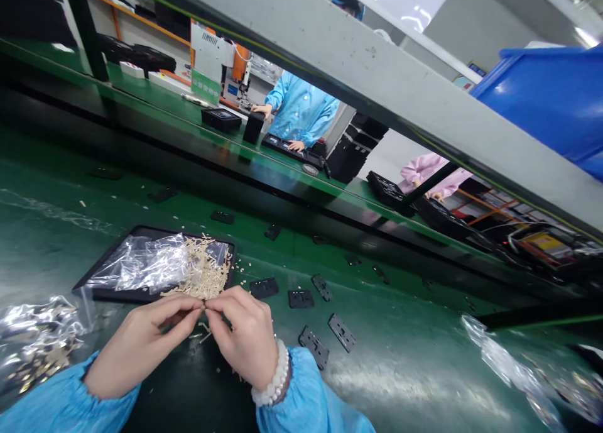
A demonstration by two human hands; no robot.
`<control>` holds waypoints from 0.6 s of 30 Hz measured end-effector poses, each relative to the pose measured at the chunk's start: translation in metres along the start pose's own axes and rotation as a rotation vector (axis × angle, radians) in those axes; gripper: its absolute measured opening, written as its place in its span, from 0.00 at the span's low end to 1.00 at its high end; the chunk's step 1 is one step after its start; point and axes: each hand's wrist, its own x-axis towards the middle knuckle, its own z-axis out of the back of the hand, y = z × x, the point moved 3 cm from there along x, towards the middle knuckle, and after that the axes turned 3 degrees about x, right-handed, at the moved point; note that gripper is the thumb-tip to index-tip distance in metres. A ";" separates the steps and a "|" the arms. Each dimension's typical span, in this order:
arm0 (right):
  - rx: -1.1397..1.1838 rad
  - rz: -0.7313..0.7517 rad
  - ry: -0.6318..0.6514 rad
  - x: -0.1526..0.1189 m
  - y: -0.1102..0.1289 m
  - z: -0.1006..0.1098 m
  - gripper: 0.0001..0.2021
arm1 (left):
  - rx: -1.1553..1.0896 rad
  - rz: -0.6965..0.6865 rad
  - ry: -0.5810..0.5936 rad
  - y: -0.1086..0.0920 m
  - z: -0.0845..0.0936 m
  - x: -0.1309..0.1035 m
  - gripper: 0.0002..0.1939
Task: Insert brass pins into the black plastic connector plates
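My left hand (151,329) and my right hand (245,332) meet fingertip to fingertip, both pinched closed, at the front edge of a black tray (106,257). What lies between the fingertips is too small to make out. Inside the tray is a heap of small pale tan strips (207,269), with a clear plastic bag (151,263) beside it. To the right of my right hand lie several flat black plastic plates (313,345) with slots and holes. Left of my left hand sits a clear bag of small gold-coloured metal pieces (40,351).
More black plates (222,217) are spread along the green bench (400,370). A clear bag (511,364) lies at the right. Overhead runs a grey beam (330,49), with a blue bin (546,100) above it. Across the bench, a person in blue (306,106) handles black boxes; another wears pink (436,172).
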 end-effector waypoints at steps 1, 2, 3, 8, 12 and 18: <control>-0.023 0.013 0.010 -0.001 0.000 0.001 0.10 | 0.061 -0.052 -0.016 -0.003 0.001 -0.001 0.13; -0.048 0.029 0.023 -0.001 0.001 0.002 0.10 | 0.121 -0.115 -0.044 -0.006 0.002 -0.002 0.15; -0.075 0.050 0.036 -0.001 0.001 0.003 0.10 | 0.177 -0.190 -0.074 -0.010 0.004 -0.004 0.16; -0.213 0.178 0.106 -0.001 0.005 0.006 0.12 | 0.414 -0.652 -0.151 -0.030 0.006 -0.014 0.17; -0.278 0.208 0.092 -0.003 0.008 0.004 0.13 | 0.569 -0.833 -0.172 -0.033 0.005 -0.020 0.17; -0.258 0.148 -0.037 -0.007 0.010 -0.003 0.11 | 0.668 -0.863 -0.172 -0.005 -0.008 -0.034 0.18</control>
